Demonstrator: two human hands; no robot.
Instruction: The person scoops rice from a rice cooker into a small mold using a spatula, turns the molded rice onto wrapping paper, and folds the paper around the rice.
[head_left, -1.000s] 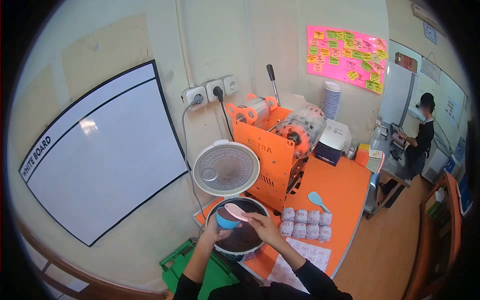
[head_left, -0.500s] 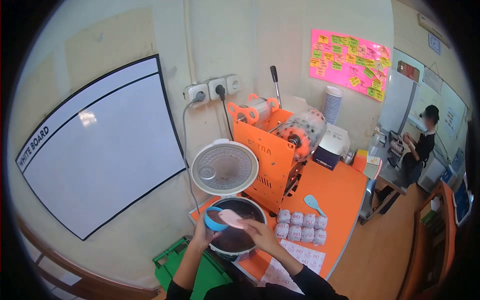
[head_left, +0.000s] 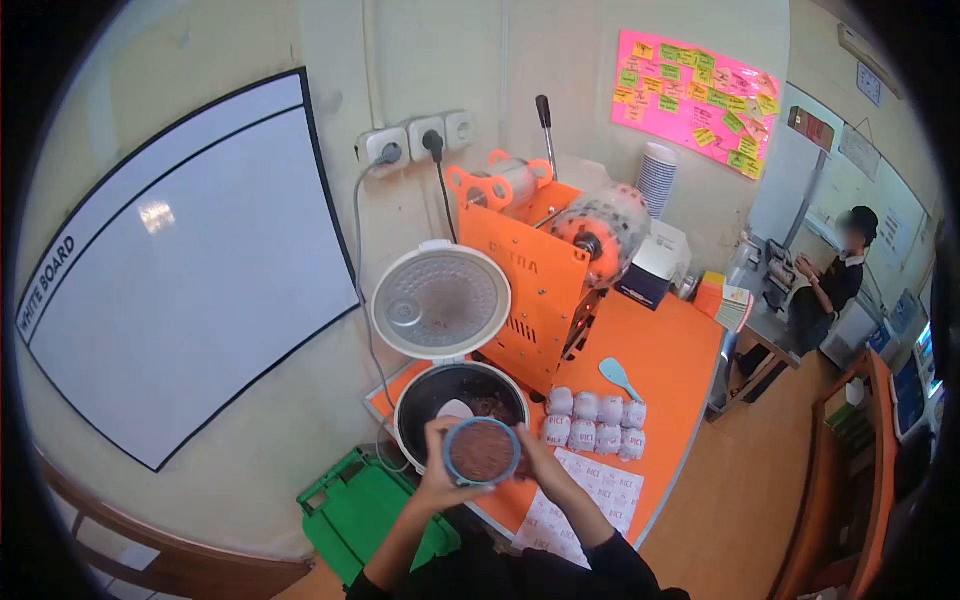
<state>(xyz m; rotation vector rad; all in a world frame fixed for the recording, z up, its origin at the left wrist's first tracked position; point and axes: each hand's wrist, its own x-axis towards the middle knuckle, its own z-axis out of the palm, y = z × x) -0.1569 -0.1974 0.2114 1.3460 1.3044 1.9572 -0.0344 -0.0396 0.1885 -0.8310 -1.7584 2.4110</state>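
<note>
A blue bowl point(head_left: 480, 484) filled with reddish-brown rice point(head_left: 482, 450) is between my hands, above the front edge of the open rice cooker point(head_left: 403, 428). My left hand point(head_left: 438, 482) grips its left side, and my right hand point(head_left: 540, 466) holds the right side. Inside the dark pot, a pale rice paddle point(head_left: 455, 409) rests near some brown rice point(head_left: 490, 405). Right of the cooker, several paper-wrapped bundles point(head_left: 597, 424) printed "RICE" sit in two rows. Printed wrapping paper point(head_left: 585, 505) lies flat in front of them, and a light blue paddle point(head_left: 618, 376) lies behind.
The raised cooker lid point(head_left: 440, 300) leans back beside an orange sealing machine point(head_left: 525, 285). Stacked cups point(head_left: 657, 180) and a box point(head_left: 655, 265) stand behind on the orange table point(head_left: 670, 375). A green bin point(head_left: 375, 525) is below left. Another person point(head_left: 840, 280) works at the far right.
The pale paddle has left my right hand and now lies in the cooker. The bowl has moved right and toward me, and my right hand has joined my left on it.
</note>
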